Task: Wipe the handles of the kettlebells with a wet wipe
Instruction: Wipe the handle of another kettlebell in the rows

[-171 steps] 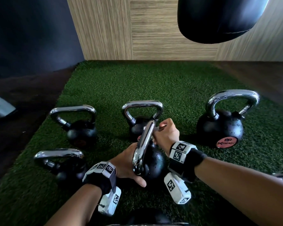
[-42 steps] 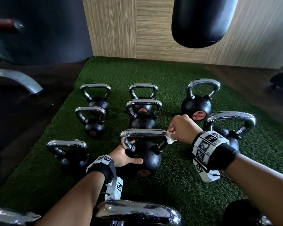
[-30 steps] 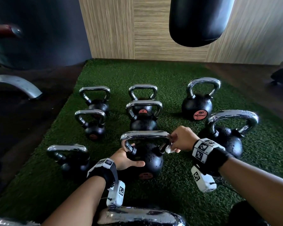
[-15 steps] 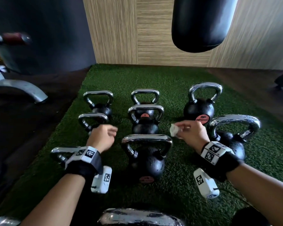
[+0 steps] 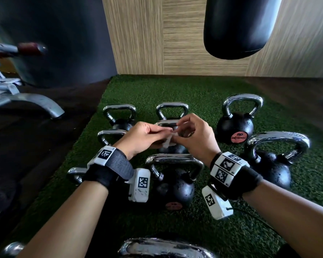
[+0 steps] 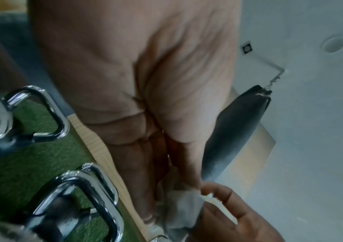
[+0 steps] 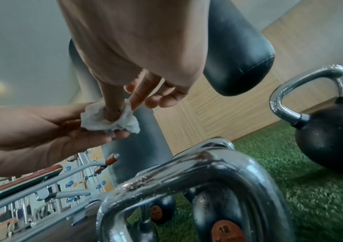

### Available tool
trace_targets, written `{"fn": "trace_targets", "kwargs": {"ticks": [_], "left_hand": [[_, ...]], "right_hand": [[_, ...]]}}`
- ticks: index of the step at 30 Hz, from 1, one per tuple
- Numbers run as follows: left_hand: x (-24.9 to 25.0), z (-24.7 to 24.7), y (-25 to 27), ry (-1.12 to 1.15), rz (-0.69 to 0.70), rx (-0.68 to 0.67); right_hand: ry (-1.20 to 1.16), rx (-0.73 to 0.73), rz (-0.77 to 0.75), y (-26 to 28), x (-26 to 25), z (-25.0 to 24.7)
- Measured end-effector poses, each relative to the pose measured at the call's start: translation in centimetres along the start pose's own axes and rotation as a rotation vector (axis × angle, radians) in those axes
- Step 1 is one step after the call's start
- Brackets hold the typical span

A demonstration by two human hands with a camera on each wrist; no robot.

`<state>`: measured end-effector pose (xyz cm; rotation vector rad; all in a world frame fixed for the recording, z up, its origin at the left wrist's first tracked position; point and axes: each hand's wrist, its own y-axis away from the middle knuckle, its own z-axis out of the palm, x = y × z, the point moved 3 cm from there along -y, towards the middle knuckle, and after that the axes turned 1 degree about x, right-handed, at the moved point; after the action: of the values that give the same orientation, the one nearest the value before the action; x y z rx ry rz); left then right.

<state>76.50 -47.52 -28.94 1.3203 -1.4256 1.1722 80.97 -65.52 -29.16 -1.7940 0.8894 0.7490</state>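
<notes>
- White and crumpled, the wet wipe (image 7: 109,120) sits between both hands above the kettlebells, clear of every handle; it looks to be getting refolded or bunched for a fresh face before more wiping.
- The left hand (image 5: 142,139) lies palm-up beneath it, fingers curled lightly round the wad so it has a bed to rest on.
- The right hand (image 5: 194,138) comes from above, thumb and fingertips pinching into the wipe, its other fingers held loosely off.
- The nearest kettlebell (image 5: 173,183) stands upright on the green turf (image 5: 296,211) just below the wrists, its chrome handle (image 5: 174,159) beaded with droplets, which suggests it has had its wipe.
- The other kettlebells stand in rows behind and beside it, handles up and within reach.
- A black punching bag (image 5: 239,27) hangs above the far end of the turf.
</notes>
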Motion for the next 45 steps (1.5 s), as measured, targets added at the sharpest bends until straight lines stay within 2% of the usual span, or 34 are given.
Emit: {"fn": "trace_targets", "kwargs": {"ticks": [3,5,7,9,12,14,17,19,23,28,30,34,39,42,45], "left_hand": [[-1.0,0.8,0.1,0.016,-0.036,-0.041],[-1.3,0.9,0.0,-0.083,-0.051,-0.04],[-1.4,1.1,0.0,-0.187,-0.04,-0.04],[-1.3,1.3,0.1,-0.365,0.019,-0.013],[-1.3,2.3,0.5,-0.652,0.157,0.006],[-1.5,3.3,0.8,-0.737,0.252,0.001],[-2.0,4.4,1.3,-0.793,0.323,0.035],[-2.1,4.4,1.9,-0.788,0.323,0.073],[-2.6,3.1,3.0,-0.819,0.298,0.146],[-3.7,4.2,2.9,-0.917,0.321,0.057],[-3.8,3.3,3.1,-0.95,0.296,0.103],[-4.9,-0.6,4.3,-0.729,0.244,0.316],[-6.0,-1.3,5.0,-0.674,0.23,0.304],[-7.2,-2.0,5.3,-0.562,0.205,0.376],[-9.6,-3.4,5.5,-0.517,0.089,0.399]], "right_hand": [[0.175,-0.009,-0.062,0.2,0.1,-0.6],[0.235,-0.104,-0.099,0.4,0.4,-1.1],[0.231,-0.258,-0.073,0.5,1.2,-1.9],[0.227,-0.359,0.047,0.5,3.0,-2.8],[0.315,-0.323,0.295,1.5,7.1,-3.8],[0.395,-0.368,0.442,3.2,10.3,-3.5],[0.229,-0.534,0.621,6.6,13.7,-1.6],[0.144,-0.508,0.627,8.1,14.6,0.0],[0.149,-0.37,0.612,9.3,15.3,1.9],[0.191,-0.295,0.635,9.3,15.8,2.0],[0.185,-0.292,0.644,9.3,16.0,1.9],[0.153,-0.291,0.66,9.5,16.5,1.9],[0.176,-0.283,0.649,9.2,16.4,1.6],[0.173,-0.284,0.655,9.2,16.3,1.6],[0.17,-0.292,0.661,9.1,16.3,1.5]]}}
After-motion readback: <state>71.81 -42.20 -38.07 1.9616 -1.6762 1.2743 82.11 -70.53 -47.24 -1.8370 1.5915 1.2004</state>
